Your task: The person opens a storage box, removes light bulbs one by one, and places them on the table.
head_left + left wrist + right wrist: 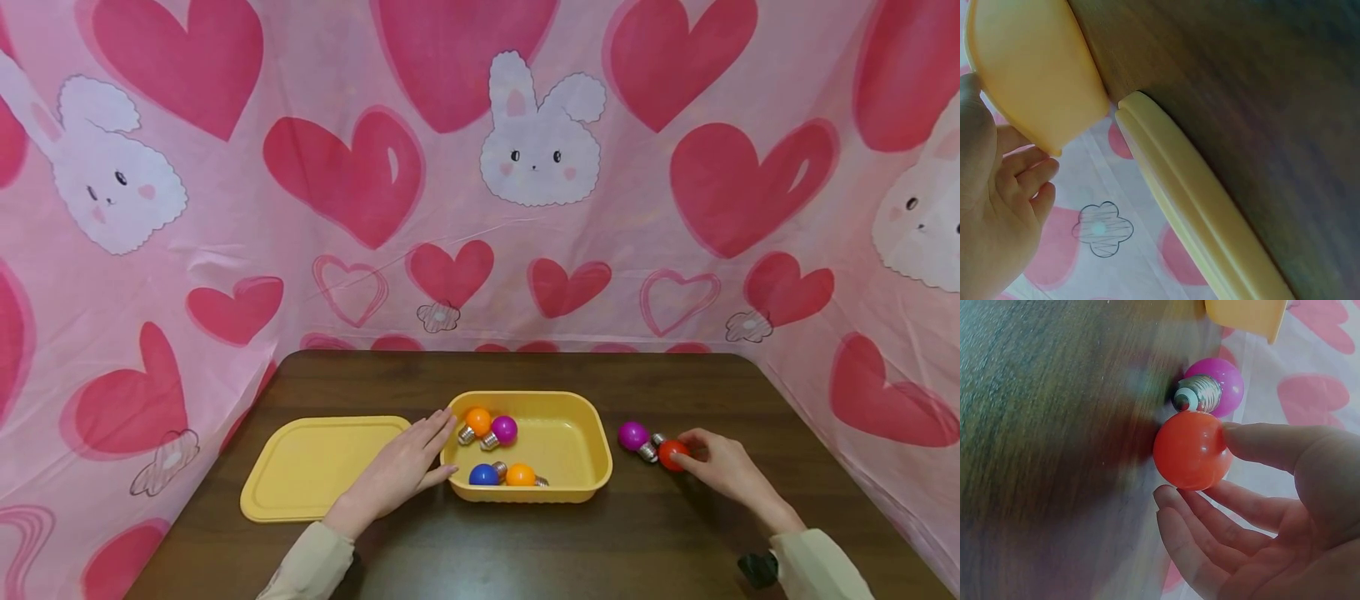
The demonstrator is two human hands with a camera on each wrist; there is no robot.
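Observation:
My left hand [405, 460] lies at the left end of a yellow plastic box [592, 442], its fingers fairly straight and touching the rim. Inside the box are an orange light bulb [477, 420], a purple bulb [505, 430], a blue bulb [483, 475] and a yellow-orange bulb [521, 475], all with metal screw bases. To the right of the box, my right hand [731, 471] pinches a red bulb [1190, 452] between thumb and fingers, low over the table. Another purple bulb [633, 435] lies just left of the red one, its base pointing toward it.
A yellow lid [322, 458] lies flat on the dark wooden table [510, 558], left of the box and partly behind my left forearm. Pink cloth [465, 200] with hearts and rabbits hangs around the table's back and sides. Something dark [757, 570] sits by my right cuff.

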